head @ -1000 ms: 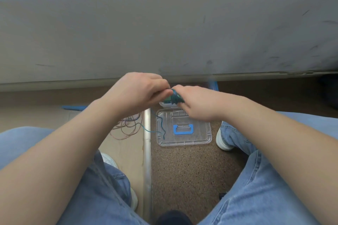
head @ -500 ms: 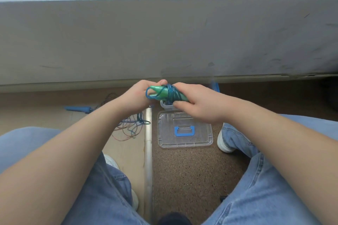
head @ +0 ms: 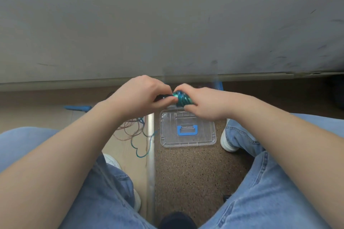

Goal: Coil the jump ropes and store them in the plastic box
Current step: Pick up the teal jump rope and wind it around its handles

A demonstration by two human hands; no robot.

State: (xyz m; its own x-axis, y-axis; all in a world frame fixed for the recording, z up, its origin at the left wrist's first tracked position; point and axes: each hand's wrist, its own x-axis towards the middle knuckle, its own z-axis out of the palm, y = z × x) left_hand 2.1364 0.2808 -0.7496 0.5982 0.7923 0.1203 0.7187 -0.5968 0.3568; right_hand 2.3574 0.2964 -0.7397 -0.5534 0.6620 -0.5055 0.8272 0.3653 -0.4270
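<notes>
My right hand [head: 202, 103] grips a green jump-rope handle [head: 181, 98] with teal cord wound round it. My left hand [head: 141, 95] pinches the cord at the handle's left end, thumb and fingers closed on it. A slack length of the teal cord [head: 141, 147] trails down to the floor in a loop. On the floor below my hands lies the clear plastic box lid [head: 188, 132] with a blue handle. The box itself is mostly hidden behind my right hand.
More thin ropes [head: 128, 128] lie tangled on the light floor at the left, with a blue handle [head: 77, 108] beyond them. A metal floor strip [head: 150, 163] runs between my legs. A grey wall [head: 167, 33] stands close ahead. My shoes flank the lid.
My left hand has swung over the handle's tip, laying another turn of cord, and now covers the tip that showed half a second ago. The loose cord on the floor has shifted.
</notes>
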